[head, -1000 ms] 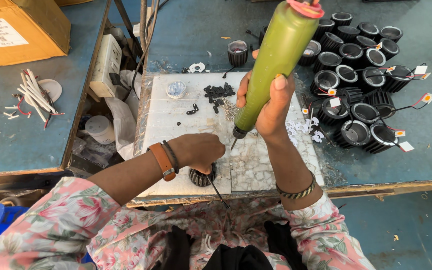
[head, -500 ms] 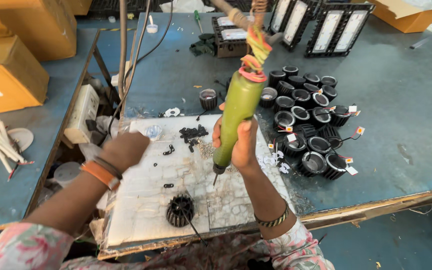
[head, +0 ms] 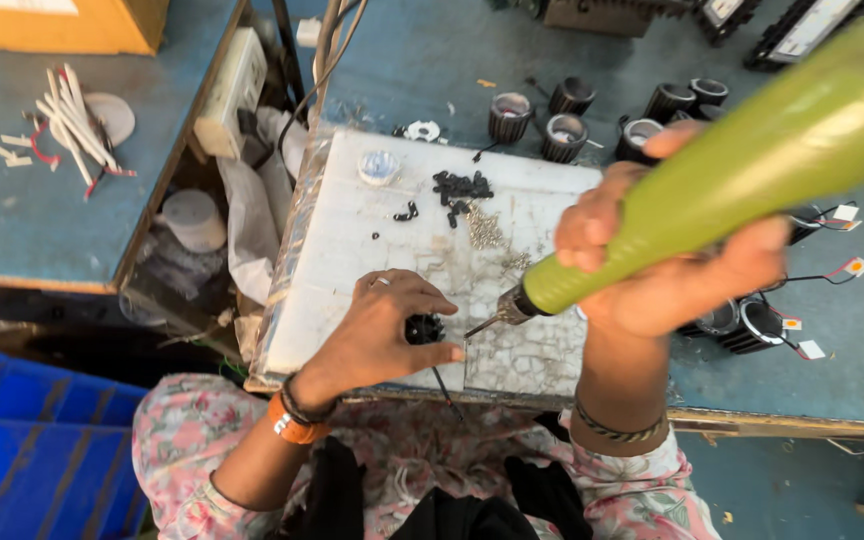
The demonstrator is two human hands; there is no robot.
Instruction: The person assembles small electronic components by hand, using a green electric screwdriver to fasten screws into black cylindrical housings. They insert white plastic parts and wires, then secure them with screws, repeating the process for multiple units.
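My left hand is closed over a small black finned round part that rests on the white work board, near its front edge. A thin black wire trails from the part toward me. My right hand grips a green powered screwdriver, tilted, with its metal bit pointing down-left and ending just right of the black part. A pile of small black pieces and a scatter of silver screws lie further back on the board.
Several black finned housings with wires and tags sit on the blue table behind and to the right. A small clear cup stands on the board. At left are a power strip, white sticks and a cardboard box. A blue crate sits lower left.
My left hand came back from the screw pile to the black part at the board's front edge and closed on it. The green screwdriver tilted and its bit dropped beside the part.
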